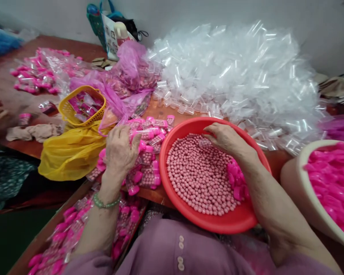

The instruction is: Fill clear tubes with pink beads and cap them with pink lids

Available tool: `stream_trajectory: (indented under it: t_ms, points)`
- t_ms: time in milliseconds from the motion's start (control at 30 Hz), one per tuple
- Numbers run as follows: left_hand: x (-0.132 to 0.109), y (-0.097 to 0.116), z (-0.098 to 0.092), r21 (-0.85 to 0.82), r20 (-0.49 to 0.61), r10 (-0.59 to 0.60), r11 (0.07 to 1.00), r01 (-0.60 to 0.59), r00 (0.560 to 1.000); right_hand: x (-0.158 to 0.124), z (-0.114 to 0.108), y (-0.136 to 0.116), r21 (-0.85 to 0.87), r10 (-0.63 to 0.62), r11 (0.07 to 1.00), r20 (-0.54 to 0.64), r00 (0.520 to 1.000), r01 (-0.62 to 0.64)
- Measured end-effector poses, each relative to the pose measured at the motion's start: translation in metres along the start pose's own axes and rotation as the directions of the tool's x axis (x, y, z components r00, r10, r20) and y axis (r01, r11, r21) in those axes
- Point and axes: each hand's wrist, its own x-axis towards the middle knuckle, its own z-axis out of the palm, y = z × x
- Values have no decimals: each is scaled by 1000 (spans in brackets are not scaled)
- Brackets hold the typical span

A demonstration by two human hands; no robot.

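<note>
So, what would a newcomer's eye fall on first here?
Probably the red basin of pink beads, right of centre, with the right hand over it, apparently holding a small clear container. Behind the basin rises a big, glossy heap of clear plastic pieces; at the right edge stands a pale tub of bright pink pieces.

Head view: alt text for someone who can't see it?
A person's right hand holds a small clear container within a red basin of pink beads; the left hand is over pink-capped bead containers. Clear plastic pieces are heaped behind.
</note>
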Motion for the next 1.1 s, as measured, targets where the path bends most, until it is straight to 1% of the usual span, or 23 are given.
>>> stream_trajectory:
  t_ms: [67, 133, 233, 300, 333, 400, 467, 533, 567, 600, 667, 733, 800, 867, 967, 1033, 1100]
  points:
    - [3, 23, 4, -143, 1, 90, 986, -89, 996, 1, 2, -2, -64, 15, 998, 146, 989, -5]
    - [6, 47, 9, -276, 16, 194, 944, -182, 981, 1, 6, -6, -140, 43, 990, 232, 972, -11]
    - [9, 78, 17, -423, 58, 331, 863, -277, 942, 4, 14, -12, -210, 78, 977, 260, 962, -22]
    - [10, 90, 24, -472, 128, 387, 833, -287, 913, 6, 19, -13, -206, 72, 978, 267, 961, -16]
    - [11, 94, 27, -475, 175, 404, 833, -282, 898, 7, 20, -13, -197, 65, 980, 274, 959, -10]
    - [10, 98, 35, -436, 281, 425, 855, -280, 860, 7, 19, -11, -181, 57, 984, 298, 953, -2]
    - [8, 100, 41, -355, 368, 436, 882, -310, 821, 4, 16, -8, -186, 77, 982, 308, 948, -19]
    - [6, 101, 44, -271, 413, 438, 896, -351, 799, 1, 12, -5, -206, 126, 976, 296, 947, -65]
    - [6, 101, 45, -236, 428, 435, 900, -366, 792, 0, 10, -4, -190, 134, 979, 298, 945, -79]
    - [5, 102, 46, -205, 444, 430, 903, -378, 786, 0, 8, -2, -140, 123, 987, 313, 942, -82]
    - [4, 102, 47, -161, 472, 427, 902, -400, 771, 1, 8, 0, 54, 73, 994, 324, 943, -96]
    - [4, 102, 47, -146, 482, 432, 897, -417, 762, 3, 11, 3, 275, 62, 952, 254, 965, -134]
    - [4, 101, 48, -152, 470, 438, 896, -418, 767, 6, 16, 5, 391, 130, 902, 156, 979, -182]
    - [4, 101, 48, -156, 458, 434, 898, -411, 775, 6, 23, 4, 374, 191, 902, 107, 976, -217]
    - [4, 102, 46, -146, 470, 429, 900, -411, 772, 6, 32, -3, 202, 239, 945, 105, 965, -256]
    - [4, 102, 46, -135, 489, 430, 897, -421, 759, 6, 36, -10, 136, 248, 952, 177, 952, -273]
    - [5, 101, 45, -119, 503, 435, 891, -439, 747, 8, 39, -15, 150, 248, 942, 291, 924, -300]
